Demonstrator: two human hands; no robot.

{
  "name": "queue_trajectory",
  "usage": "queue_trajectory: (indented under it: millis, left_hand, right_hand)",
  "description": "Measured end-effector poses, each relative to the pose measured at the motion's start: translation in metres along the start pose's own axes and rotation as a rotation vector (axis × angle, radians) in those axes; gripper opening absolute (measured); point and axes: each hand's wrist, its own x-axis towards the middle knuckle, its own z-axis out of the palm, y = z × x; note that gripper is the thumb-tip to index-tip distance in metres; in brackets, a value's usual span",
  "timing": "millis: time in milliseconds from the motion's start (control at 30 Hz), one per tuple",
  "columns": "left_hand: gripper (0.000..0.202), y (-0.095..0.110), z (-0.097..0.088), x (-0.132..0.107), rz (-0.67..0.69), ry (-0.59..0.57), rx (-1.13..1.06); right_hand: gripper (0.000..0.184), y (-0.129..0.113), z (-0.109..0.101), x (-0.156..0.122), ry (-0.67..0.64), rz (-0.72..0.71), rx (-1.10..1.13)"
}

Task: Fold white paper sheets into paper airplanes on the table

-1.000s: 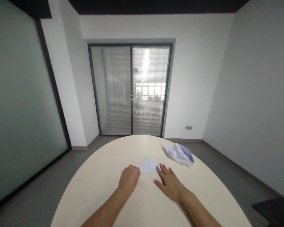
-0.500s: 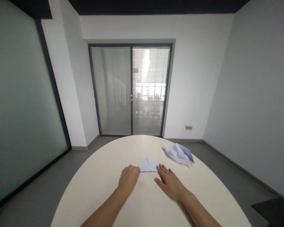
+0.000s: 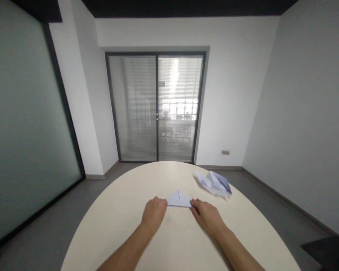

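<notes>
A small folded white paper triangle lies on the cream round table. My left hand rests curled at the triangle's left corner, fingers closed and touching the paper's edge. At the right corner my right hand has its fingers drawn together and pinches the paper there. Both forearms reach in from the bottom of the head view.
Further back on the right of the table lies a pile of folded white paper pieces. The table's far edge curves toward glass doors with blinds. A dark object sits at the lower right, off the table.
My right hand, flat with spread fingers before, has drawn its fingers together and moved slightly left onto the triangle's right corner. The left hand stayed in place.
</notes>
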Motion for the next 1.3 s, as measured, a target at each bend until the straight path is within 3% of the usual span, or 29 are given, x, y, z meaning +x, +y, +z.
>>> queue_trajectory:
  millis: [433, 733, 1033, 1300]
  left_hand:
    - [0.032, -0.005, 0.014, 0.004, 0.01, 0.037, 0.035]
    - [0.03, -0.007, 0.016, 0.003, -0.015, 0.039, 0.051]
    - [0.04, -0.006, 0.014, 0.001, 0.009, 0.048, 0.066]
    - [0.033, -0.007, 0.017, 0.002, 0.045, 0.063, 0.061]
  right_hand:
    - [0.039, 0.011, 0.001, 0.006, 0.0, 0.076, -0.109]
    - [0.042, 0.013, -0.001, 0.008, 0.028, 0.089, -0.06]
    - [0.024, 0.01, -0.003, 0.003, 0.145, 0.084, -0.018]
    - [0.022, 0.011, 0.002, 0.005, 0.206, 0.147, 0.069]
